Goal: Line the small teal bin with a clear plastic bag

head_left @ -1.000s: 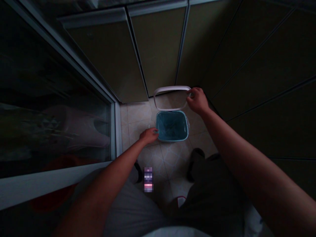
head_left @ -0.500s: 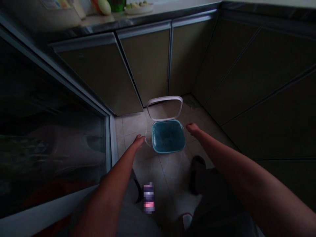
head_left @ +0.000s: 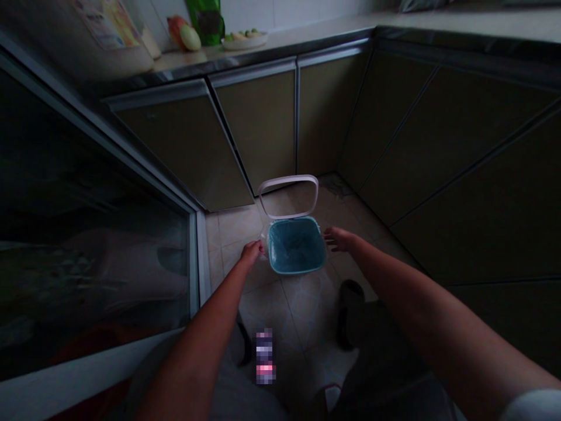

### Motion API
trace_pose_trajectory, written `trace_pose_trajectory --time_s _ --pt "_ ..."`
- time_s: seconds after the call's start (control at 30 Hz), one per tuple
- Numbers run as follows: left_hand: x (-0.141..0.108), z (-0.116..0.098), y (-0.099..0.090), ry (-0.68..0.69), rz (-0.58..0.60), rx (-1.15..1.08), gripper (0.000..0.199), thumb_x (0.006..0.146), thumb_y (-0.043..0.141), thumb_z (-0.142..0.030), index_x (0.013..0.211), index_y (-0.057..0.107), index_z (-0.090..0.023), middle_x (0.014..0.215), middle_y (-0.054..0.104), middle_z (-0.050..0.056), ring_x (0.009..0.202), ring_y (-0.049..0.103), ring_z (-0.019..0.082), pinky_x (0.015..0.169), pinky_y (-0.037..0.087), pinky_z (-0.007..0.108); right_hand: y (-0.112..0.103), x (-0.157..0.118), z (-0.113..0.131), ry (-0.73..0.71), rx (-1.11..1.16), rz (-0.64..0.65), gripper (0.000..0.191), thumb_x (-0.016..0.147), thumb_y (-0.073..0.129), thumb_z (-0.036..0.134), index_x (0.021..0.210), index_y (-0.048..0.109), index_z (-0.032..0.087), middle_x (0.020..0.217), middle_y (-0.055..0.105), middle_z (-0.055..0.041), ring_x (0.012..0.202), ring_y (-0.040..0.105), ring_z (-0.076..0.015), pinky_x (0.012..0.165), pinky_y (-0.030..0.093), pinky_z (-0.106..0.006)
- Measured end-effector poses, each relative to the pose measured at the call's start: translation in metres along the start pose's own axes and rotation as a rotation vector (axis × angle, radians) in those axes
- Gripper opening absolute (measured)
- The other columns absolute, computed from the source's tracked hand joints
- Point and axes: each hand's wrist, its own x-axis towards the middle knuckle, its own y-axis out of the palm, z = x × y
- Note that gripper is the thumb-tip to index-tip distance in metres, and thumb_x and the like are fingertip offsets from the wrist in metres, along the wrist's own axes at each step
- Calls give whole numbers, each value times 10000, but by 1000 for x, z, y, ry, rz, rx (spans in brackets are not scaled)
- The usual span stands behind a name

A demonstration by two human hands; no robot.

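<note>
A blue-green trash can (head_left: 297, 272) stands on the floor, lined with a clear plastic bag (head_left: 264, 234) whose edge spills over the left side of the rim. Behind the opening, its pale ring-shaped lid frame (head_left: 316, 196) is tipped up. My left hand (head_left: 253, 252) is closed at the bag's loose edge, left of the can. To the right of the rim, my right hand (head_left: 338, 239) has its fingers spread and pointing at the can. Whether those fingertips touch the bag there is hard to see in the dim light.
Cabinets (head_left: 258, 123) run behind and to the right, under a counter holding a plate of food (head_left: 245, 41), a green bag (head_left: 208, 22) and a large container (head_left: 109, 47). A glass door (head_left: 109, 234) is on the left. A blurred-out object (head_left: 265, 356) lies near my feet.
My left hand has moved in and closed at the bag's edge. My right hand has gone from closed to spread fingers, slightly lower beside the can. The camera view has tilted up a little.
</note>
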Motion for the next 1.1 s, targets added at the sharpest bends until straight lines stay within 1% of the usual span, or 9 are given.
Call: trace_pose_trajectory --time_s 0.1,0.17,0.33,0.5,0.63,0.7,0.8,0.93,1.1 --pt "-19 -8 -3 69 -16 -50 265 769 624 -441 675 587 -196 646 630 14 671 650 171 624 440 256 4 -9 -2 45 68 22 102 894 535 303 949 527 217 933 628 -21 876 597 -165 969 471 -414" --pt "-32 -14 -7 105 -24 -82 275 750 642 -456 676 592 -195 653 639 17 683 661 176 630 444 260 7 -16 -2 23 79 9 83 888 553 274 941 539 211 886 630 -10 849 607 -159 927 475 -401" --pt "-62 -35 -20 171 -34 -152 329 706 679 -514 748 624 -193 692 658 6 688 681 170 604 410 248 12 -38 1 -167 99 -247 108 855 618 214 950 566 207 780 576 2 690 529 -124 707 448 -290" --pt "-97 -61 -31 236 -7 -228 399 632 729 -549 758 614 -188 675 629 -9 662 651 150 609 402 240 12 -74 12 -278 161 -290 224 867 668 285 1054 568 213 738 552 22 579 478 -96 592 425 -240" --pt "-134 -79 -43 335 30 -202 424 656 727 -575 796 610 -192 728 637 5 725 647 159 690 461 262 6 -116 25 -398 124 -303 340 864 644 209 1195 564 208 762 592 7 530 467 -93 519 390 -226" --pt "-154 -86 -50 377 52 -187 436 688 712 -584 850 624 -189 761 642 15 758 646 169 742 489 282 1 -142 28 -497 55 -286 346 859 601 151 1200 575 198 796 621 -11 520 468 -94 497 375 -231" --pt "-187 -92 -63 427 108 -204 435 729 711 -546 956 653 -180 794 646 20 789 645 179 828 520 323 -8 -185 24 -623 -9 -213 246 860 549 130 1094 600 186 824 630 -22 522 474 -93 486 373 -237" --pt "-234 -95 -86 470 179 -304 426 770 759 -426 1111 674 -186 810 661 9 812 643 174 861 522 328 -21 -246 4 -708 -76 -74 138 881 595 240 1004 627 186 803 614 -15 540 481 -95 481 370 -230" --pt "-292 -94 -117 498 268 -360 463 824 799 -397 1229 695 -198 811 669 16 802 641 184 858 514 344 -39 -318 -26 -697 -153 73 383 799 786 506 995 679 195 779 611 -2 582 526 -111 507 430 -242"
